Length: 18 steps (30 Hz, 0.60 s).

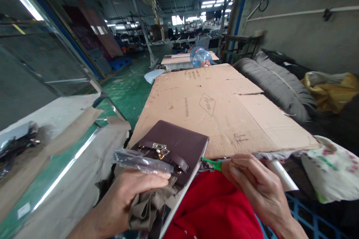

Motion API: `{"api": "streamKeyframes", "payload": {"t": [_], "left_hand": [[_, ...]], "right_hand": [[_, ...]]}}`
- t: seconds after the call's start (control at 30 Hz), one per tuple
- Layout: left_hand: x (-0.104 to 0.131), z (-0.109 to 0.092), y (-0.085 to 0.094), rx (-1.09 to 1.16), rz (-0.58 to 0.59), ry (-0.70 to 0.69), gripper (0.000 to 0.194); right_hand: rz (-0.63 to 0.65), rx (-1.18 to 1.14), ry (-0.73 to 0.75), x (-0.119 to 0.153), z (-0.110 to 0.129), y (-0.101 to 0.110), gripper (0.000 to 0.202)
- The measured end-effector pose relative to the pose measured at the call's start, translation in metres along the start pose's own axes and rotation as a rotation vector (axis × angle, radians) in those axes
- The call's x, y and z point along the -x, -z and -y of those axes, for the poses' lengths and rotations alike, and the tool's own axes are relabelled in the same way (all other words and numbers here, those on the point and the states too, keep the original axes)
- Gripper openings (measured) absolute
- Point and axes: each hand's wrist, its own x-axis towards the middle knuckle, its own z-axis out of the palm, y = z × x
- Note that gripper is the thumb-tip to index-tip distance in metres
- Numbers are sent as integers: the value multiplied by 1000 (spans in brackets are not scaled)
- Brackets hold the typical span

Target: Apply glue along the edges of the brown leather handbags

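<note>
A dark brown leather bag (179, 138) with a metal clasp and strap lies at the near left edge of the cardboard. Its handle is wrapped in clear plastic. My left hand (129, 194) is closed on the bag near that handle, with crumpled olive-brown cloth (146, 209) under the fingers. In my right hand (255, 183), the fingers pinch a thin green tool (213, 164), whose tip is at the bag's right edge.
Printed cardboard (224, 119) covers the table. A blue water bottle (200, 58) lies beyond its far end. Grey rolled material (277, 86) and a white printed bag (333, 171) are on the right. A metal-framed rack (106, 108) stands left.
</note>
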Motion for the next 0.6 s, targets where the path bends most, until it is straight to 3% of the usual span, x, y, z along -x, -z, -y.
{"api": "streamKeyframes", "payload": {"t": [0.23, 0.33, 0.47, 0.6], "left_hand": [[1, 2, -2, 5, 6, -5, 36], [1, 3, -1, 4, -8, -35, 43], [-1, 1, -1, 17, -21, -33, 39], [-2, -1, -1, 29, -10, -8, 34]], "right_hand": [[70, -42, -40, -1, -1, 0, 9], [25, -36, -65, -1, -3, 3, 11], [81, -89, -194, 2, -8, 5, 20], [7, -96, -201, 6, -12, 3, 23]]}}
